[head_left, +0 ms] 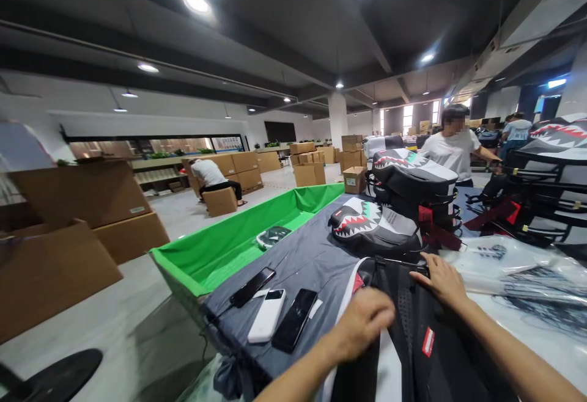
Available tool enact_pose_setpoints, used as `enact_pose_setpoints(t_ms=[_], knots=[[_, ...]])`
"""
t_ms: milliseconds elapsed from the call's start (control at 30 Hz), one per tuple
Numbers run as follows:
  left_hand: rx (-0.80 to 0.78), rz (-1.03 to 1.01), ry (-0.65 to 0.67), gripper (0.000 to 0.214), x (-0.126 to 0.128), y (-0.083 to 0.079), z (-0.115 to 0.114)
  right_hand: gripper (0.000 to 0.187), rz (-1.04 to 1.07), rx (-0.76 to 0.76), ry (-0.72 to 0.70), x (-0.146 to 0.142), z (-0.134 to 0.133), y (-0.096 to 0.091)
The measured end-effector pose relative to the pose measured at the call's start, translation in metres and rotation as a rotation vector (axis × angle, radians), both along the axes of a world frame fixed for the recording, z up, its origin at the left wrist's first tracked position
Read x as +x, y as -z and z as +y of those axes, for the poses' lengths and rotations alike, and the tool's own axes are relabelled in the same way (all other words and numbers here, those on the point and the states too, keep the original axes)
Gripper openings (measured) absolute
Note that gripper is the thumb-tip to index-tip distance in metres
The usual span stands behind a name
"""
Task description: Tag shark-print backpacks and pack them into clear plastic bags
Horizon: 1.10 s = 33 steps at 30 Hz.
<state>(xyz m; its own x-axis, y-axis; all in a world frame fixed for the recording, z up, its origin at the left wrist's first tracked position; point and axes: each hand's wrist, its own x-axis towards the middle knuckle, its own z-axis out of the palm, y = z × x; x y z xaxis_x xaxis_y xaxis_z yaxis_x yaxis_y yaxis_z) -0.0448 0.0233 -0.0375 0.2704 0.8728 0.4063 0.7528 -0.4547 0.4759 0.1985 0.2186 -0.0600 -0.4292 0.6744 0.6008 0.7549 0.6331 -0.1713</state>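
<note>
A black backpack (pixel 406 310) with white side panels and a small red label (pixel 428 342) lies in front of me. At its top right, my right hand (pixel 443 278) has its fingers bent over the upper edge, by the thin black handle. My left hand (pixel 364 322) is curled closed over the backpack's left part. Whatever its fingers may hold is hidden. Just beyond lies another backpack (pixel 380 228), grey and black with a shark-mouth print.
Two phones (pixel 296 319) (pixel 253 286) and a white power bank (pixel 267 316) rest on the grey cloth, left. Beyond is a green-lined bin (pixel 247 237). More shark-print backpacks (pixel 415 182) and clear plastic bags (pixel 513 274) lie right. A co-worker (pixel 452 145) stands behind.
</note>
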Motion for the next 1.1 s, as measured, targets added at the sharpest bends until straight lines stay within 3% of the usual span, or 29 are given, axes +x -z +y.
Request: enact_pose_setpoints(t_ms=[100,167,233,333,500,600,667,733,800,967,1033,1100], knots=[[-0.031,0.014,-0.272,0.067,-0.016,-0.012,0.067,0.067,0.043,0.102,-0.005,0.004,-0.001,0.025],[-0.072,0.061,-0.320,0.072,-0.016,-0.008,0.100,0.060,0.066,0.165,-0.041,0.009,-0.003,0.035],[-0.063,0.084,-0.271,0.064,-0.012,0.004,0.114,0.056,0.091,0.214,-0.066,0.012,-0.007,0.040],[0.000,0.077,-0.207,0.055,-0.008,0.026,0.103,0.051,0.124,0.244,-0.092,0.014,-0.021,0.044],[0.230,0.082,-0.224,0.050,-0.012,0.058,0.046,0.038,0.092,0.190,-0.210,0.015,-0.074,0.051],[0.220,0.174,-0.226,0.049,-0.012,0.066,0.015,0.034,0.036,0.158,-0.280,0.025,-0.103,0.057],[0.144,0.252,-0.197,0.048,-0.012,0.065,0.009,0.033,-0.021,0.078,-0.287,0.031,-0.108,0.060],[0.006,0.327,-0.169,0.046,-0.011,0.061,0.020,0.035,-0.122,-0.050,-0.252,0.031,-0.097,0.061],[-0.137,0.368,-0.162,0.044,-0.010,0.057,0.046,0.036,-0.221,-0.152,-0.202,0.023,-0.073,0.063],[-0.263,0.344,-0.266,0.045,-0.003,0.047,0.121,0.034,-0.314,-0.169,-0.122,-0.008,-0.008,0.066],[-0.302,0.327,-0.320,0.051,0.003,0.042,0.126,0.036,-0.330,-0.132,-0.096,-0.015,0.003,0.068],[-0.331,0.281,-0.364,0.069,0.015,0.038,0.114,0.038,-0.340,-0.093,-0.082,-0.019,0.007,0.070]])
